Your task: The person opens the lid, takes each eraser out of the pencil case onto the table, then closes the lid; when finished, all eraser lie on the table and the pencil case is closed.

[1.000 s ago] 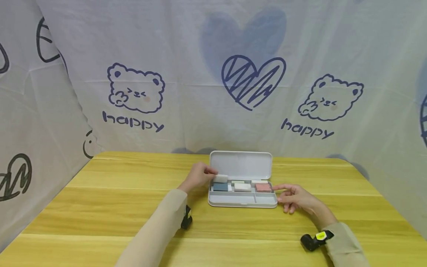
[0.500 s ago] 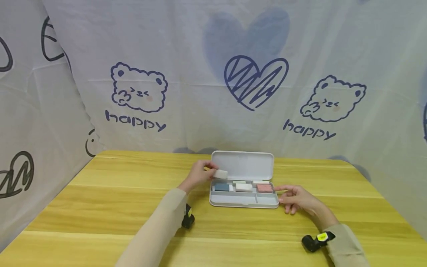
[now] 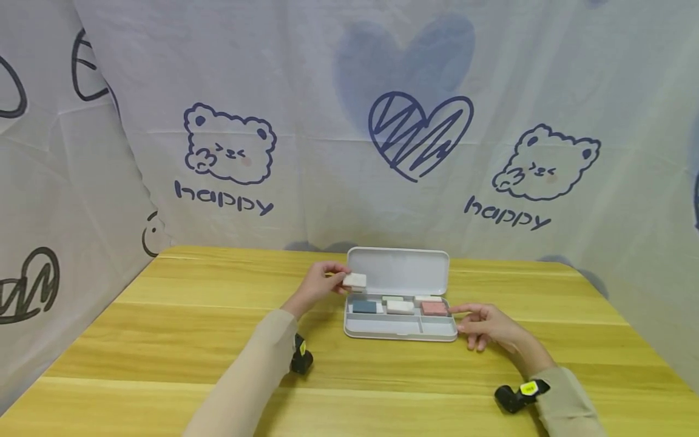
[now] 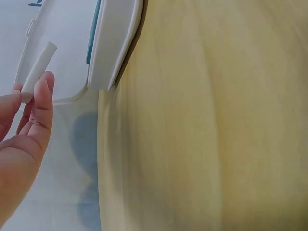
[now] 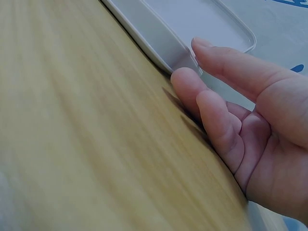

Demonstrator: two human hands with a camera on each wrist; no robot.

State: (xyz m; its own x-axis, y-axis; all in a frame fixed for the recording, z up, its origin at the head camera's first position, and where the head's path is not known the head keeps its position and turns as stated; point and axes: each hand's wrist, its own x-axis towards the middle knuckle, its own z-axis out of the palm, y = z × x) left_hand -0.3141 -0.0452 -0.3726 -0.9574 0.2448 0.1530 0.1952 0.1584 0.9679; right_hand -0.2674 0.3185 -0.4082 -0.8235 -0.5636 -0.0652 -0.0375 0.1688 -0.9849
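My left hand (image 3: 322, 284) pinches a white eraser (image 3: 355, 281) between thumb and fingertips, raised in front of the upright lid at the case's left end. In the left wrist view the eraser (image 4: 38, 72) shows its narrow side. Below it lies an open white case (image 3: 382, 334) with divided compartments. Inside are a dark blue and white block (image 3: 364, 307), a white block (image 3: 400, 308) and a pink block (image 3: 434, 309). My right hand (image 3: 494, 328) is at the case's right end, fingertips against or very near its wall (image 5: 185, 60).
The case's lid (image 3: 398, 270) stands raised behind it. Pale green (image 3: 392, 298) and white (image 3: 428, 298) blocks show in the back row. The wooden table (image 3: 371, 388) ends at a printed cloth (image 3: 322, 200) hanging behind it.
My left hand has lifted the white eraser from just above the case's left back compartment and drawn it slightly up and left. My right hand has stayed at the case's right end.
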